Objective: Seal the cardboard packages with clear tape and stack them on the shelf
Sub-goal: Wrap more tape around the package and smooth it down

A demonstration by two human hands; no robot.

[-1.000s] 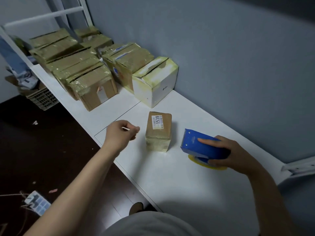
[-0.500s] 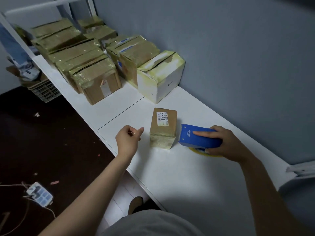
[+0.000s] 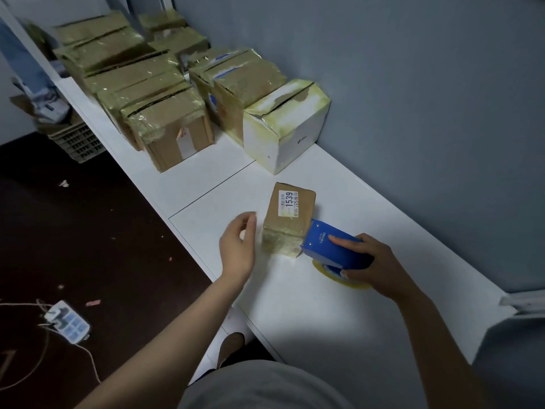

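The small cardboard package [image 3: 290, 219] lies flat on the white surface [image 3: 324, 314], label up, near the row of taped boxes [image 3: 174, 125] but apart from them. My right grip [image 3: 374, 265] is wrapped around the blue tape dispenser [image 3: 333, 246], forefinger laid along its top, and the dispenser's front edge meets the package's near right corner. My left grip [image 3: 237, 246] hovers just beside the package's left side with fingers loosely curved, and it has hold of nothing. The package looks light, and its walls seem stiff enough to take pressure. Its near end is already wrapped in glossy tape, which I expect to be slick under my fingers. I would steady it with the left grip pressing on the bare cardboard top or left wall. Otherwise I think it would skate across this smooth surface when the dispenser drags tape over it.
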